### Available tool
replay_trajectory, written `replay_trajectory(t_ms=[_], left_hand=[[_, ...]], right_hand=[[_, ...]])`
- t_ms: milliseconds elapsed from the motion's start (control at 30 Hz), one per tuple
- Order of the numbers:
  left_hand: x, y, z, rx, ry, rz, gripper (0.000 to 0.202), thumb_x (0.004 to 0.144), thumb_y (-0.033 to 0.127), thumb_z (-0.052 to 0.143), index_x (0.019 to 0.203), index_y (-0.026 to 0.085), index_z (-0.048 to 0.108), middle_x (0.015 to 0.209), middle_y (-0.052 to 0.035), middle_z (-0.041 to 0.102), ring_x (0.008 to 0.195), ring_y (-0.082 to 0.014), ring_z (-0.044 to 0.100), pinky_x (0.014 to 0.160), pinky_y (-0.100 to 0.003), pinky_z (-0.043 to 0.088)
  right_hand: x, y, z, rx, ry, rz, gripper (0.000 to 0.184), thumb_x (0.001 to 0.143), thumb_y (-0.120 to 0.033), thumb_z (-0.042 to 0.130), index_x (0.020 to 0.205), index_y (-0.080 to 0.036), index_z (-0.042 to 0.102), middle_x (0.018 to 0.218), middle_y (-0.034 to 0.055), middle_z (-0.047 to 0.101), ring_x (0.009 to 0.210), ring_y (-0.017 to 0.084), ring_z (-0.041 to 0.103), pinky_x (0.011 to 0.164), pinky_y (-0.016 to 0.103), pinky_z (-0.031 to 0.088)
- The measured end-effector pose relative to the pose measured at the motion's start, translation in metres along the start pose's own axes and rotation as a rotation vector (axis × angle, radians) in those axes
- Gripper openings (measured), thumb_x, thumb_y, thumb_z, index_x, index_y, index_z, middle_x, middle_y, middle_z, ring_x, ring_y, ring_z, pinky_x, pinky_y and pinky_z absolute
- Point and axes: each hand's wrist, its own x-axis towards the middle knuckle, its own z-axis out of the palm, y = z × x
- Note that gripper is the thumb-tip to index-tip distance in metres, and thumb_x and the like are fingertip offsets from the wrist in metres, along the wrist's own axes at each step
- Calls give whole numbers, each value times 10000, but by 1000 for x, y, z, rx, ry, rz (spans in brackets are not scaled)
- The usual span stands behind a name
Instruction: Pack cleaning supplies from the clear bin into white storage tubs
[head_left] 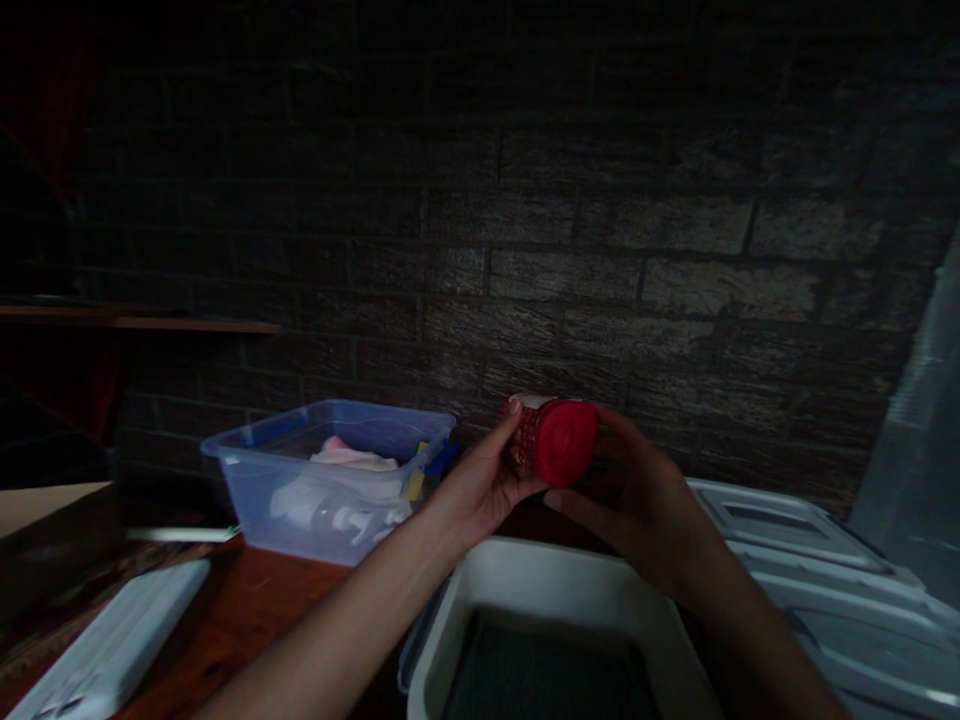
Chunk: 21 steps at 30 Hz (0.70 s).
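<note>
A jar (564,443) with a red lid and a red checked label is held up above the far rim of a white bin (555,558). It is tipped so that its lid faces me. My left hand (487,485) is wrapped round the jar's left side, thumb on the label. Around the lid's right edge curl the fingers of my right hand (637,495), fingertips at its upper right and just below it; whether they press on it is hard to tell in the dim light. Dark material lies in the bottom of the bin.
To the left, a clear bluish plastic tub (300,500) holds white cloths and bottles. A white flat case (112,640) lies on the reddish wooden table (247,610). Grey plastic lids (817,560) are at the right. A brick wall (487,250) rises behind.
</note>
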Motion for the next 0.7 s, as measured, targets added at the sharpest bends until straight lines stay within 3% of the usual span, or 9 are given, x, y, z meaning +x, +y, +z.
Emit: replay_trajectory(t_ms=[100,233,400,567,700], left_hand=[[-3,1,1,-26,-35,-27,326,987,315,599,1271,159,629,1182,-112,710,860,-189,720,742,-343,657],[-6,2,-1,-41,-54,-29,247,939,181,576,1171,138,648,996,-77,722,748,-172,708,787,-380,647],[-5,-1,0,36,1,86,257,888,185,685,1141,142,661,1121,-98,719,867,-184,714,859,-371,620],[-4,-6,2,177,84,336,459,815,215,807,1235,192,623,1232,-87,701,1040,-202,693,902,-326,574],[-4,-11,-1,315,133,482,785,698,190,892,1383,222,509,1289,-76,678,1132,-214,660,980,-333,530]], right_hand=[[2,5,-1,-68,1,65,1000,782,-400,836,1593,-240,273,1292,136,697,756,204,741,646,313,599],[4,6,-4,-84,-14,-11,761,855,-326,764,1512,-229,392,1340,122,676,1059,250,728,854,341,600],[3,6,-5,-152,-34,22,690,874,-259,714,1496,-269,415,1289,77,711,916,215,756,791,336,608],[2,19,-14,-384,-63,-36,582,899,-102,513,1467,-228,505,1288,87,720,1108,266,724,953,416,576],[2,25,-25,-515,93,-3,555,911,-113,454,1460,-121,534,1281,168,710,1165,326,695,1017,492,537]])
